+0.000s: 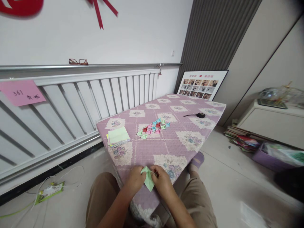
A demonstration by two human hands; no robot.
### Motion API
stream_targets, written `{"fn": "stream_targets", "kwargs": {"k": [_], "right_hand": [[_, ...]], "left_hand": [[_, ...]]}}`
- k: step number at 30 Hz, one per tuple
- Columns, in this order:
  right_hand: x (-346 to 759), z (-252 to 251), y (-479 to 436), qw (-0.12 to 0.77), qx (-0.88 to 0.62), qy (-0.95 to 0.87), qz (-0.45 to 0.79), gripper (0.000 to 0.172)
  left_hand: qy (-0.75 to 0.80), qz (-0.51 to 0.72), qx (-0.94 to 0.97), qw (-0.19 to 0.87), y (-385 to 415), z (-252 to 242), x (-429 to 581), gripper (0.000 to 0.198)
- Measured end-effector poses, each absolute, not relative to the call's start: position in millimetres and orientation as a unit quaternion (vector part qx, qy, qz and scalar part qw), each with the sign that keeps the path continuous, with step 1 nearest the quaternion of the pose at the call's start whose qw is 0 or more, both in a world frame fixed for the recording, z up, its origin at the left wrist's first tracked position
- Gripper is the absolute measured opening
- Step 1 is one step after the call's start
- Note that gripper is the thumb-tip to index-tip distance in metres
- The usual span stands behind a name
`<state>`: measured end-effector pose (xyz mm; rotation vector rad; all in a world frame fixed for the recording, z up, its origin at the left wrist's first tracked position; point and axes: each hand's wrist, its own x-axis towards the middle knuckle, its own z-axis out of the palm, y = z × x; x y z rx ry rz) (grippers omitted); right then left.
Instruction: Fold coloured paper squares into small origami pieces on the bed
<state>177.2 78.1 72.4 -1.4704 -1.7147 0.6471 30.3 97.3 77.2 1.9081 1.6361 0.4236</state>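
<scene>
A partly folded piece of light green paper [149, 181] is held between both hands over the near end of the table. My left hand [137, 177] pinches its left edge, and my right hand [162, 179] grips the right edge with thumb and fingers. The paper has a pointed, kite-like shape with its lower tip toward me. Farther up the cloth lie several small folded paper pieces [155, 126] in green, red, pink and blue. To their left sits a stack of square paper sheets [118, 136], pale green on top.
A floral purple tablecloth [163, 147] covers the table. A black tape measure [200, 115] lies toward its right side. Along the left stands a white radiator [95, 95], with glasses [78, 61] on the pipe above. A power strip [50, 191] with cables lies on the floor.
</scene>
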Motion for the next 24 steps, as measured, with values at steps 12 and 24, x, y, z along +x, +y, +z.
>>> {"fn": "stream_targets", "kwargs": {"k": [12,24], "right_hand": [[180,55,59,0.319,-0.556,-0.74,0.203,0.026],[182,51,49,0.251,-0.547,-0.787,0.133,0.033]], "left_hand": [[0.56,0.133,0.801,0.164,69,78,29,0.03],[0.52,0.121,0.845,0.04,60,56,24,0.029]]}}
